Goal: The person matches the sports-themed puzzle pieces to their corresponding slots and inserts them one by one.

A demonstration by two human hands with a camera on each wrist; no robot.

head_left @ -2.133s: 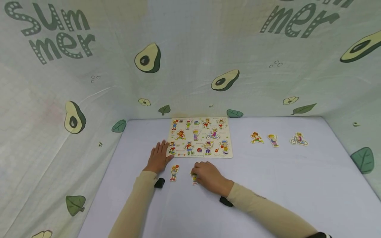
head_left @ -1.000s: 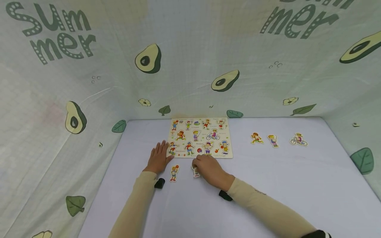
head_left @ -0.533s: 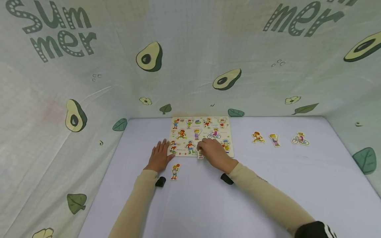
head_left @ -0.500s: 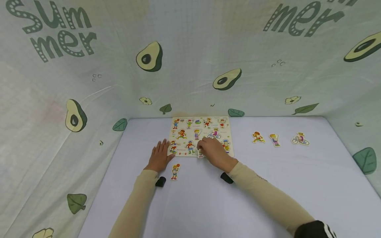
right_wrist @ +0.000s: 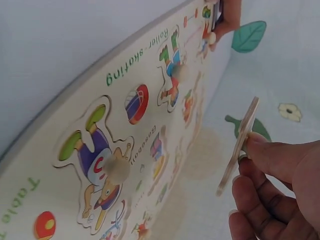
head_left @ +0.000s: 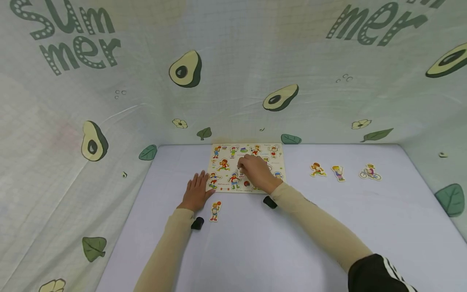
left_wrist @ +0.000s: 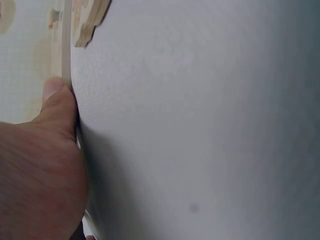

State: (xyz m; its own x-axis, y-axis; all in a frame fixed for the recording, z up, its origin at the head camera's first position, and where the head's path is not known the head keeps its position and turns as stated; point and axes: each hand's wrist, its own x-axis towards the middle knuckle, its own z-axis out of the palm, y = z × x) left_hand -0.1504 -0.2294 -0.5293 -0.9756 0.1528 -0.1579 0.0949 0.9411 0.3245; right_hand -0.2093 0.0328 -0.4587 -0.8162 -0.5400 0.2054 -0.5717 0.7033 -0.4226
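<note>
In the head view my right hand (head_left: 255,170) is over the middle of the wooden puzzle board (head_left: 219,187). Its thumb and fingers pinch a flat puzzle piece (right_wrist: 239,150), seen edge-on and raised above the board in the right wrist view; its picture is turned out of sight. My left hand (head_left: 196,192) lies flat with spread fingers at the board's left edge, its thumb (left_wrist: 56,102) pressing on that rim. Figures with round knobs sit in the board, among them a baseball player (right_wrist: 97,160) and a roller skater (right_wrist: 172,67). A ball-player puzzle piece (head_left: 215,211) lies just below the board.
Right of the board lie a runner piece (head_left: 318,169), a batter piece (head_left: 338,173) and a cyclist piece (head_left: 370,172) on the white table (head_left: 292,243). A patterned cloth (head_left: 233,109) hangs behind the board and at both sides.
My right hand has picked up the puzzle piece from the table below the board and carried it up over the board's middle. The left hand has stayed in place.
</note>
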